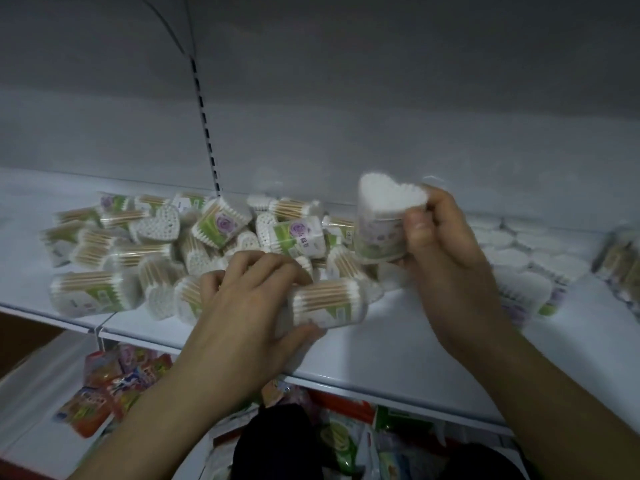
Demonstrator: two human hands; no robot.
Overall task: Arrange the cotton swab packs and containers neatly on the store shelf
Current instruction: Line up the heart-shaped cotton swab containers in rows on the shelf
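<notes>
Holding a heart-shaped swab pack (381, 230) upright over the white shelf (398, 344) with the right hand (446, 258), thumb in front, fingers curled round the back, white swab tips facing up. Gripping a second swab pack (329, 303) with the left hand (249, 306), thumb below, fingers on top. Lying on its side near the front of the shelf, a bit blurry. Just behind it, a messy pile of swab packs (173, 244), tipped every way, on the left part of the shelf. Off to the right, neat rows of packs (512, 251), tips up, close together. Down below, bright snack bags (114, 386).
</notes>
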